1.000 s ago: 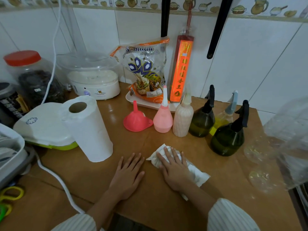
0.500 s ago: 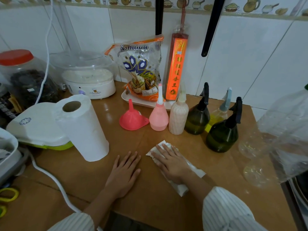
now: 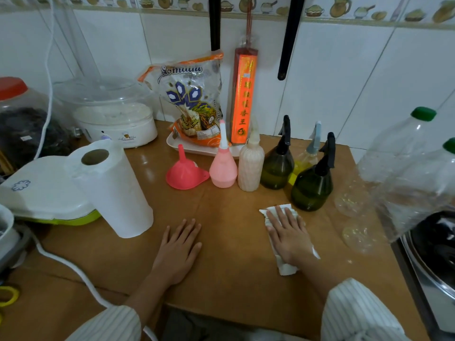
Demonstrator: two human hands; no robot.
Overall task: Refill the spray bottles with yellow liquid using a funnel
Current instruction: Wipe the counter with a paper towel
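My right hand [image 3: 288,232] lies flat, fingers straight, pressing a white paper towel [image 3: 283,265] onto the brown table [image 3: 229,279]. My left hand [image 3: 179,249] rests flat on the table, holding nothing. Behind them stand a pink funnel [image 3: 184,172] upside down, a pink squeeze bottle [image 3: 222,167], a cream ribbed bottle [image 3: 251,166], two dark green spray bottles [image 3: 278,164] [image 3: 311,189] with black triggers, and a clear spray bottle [image 3: 306,156] with yellow liquid and a grey trigger behind them.
A paper towel roll [image 3: 110,190] stands at the left beside a white lidded appliance [image 3: 41,190]. Two large clear plastic bottles [image 3: 403,178] with green caps crowd the right. A snack bag [image 3: 192,99] on a tray, a red incense pack [image 3: 243,97] and a steamer [image 3: 115,119] line the wall.
My right hand has slid the paper towel to the right across the table, toward the nearer green spray bottle. My left hand has stayed flat in place.
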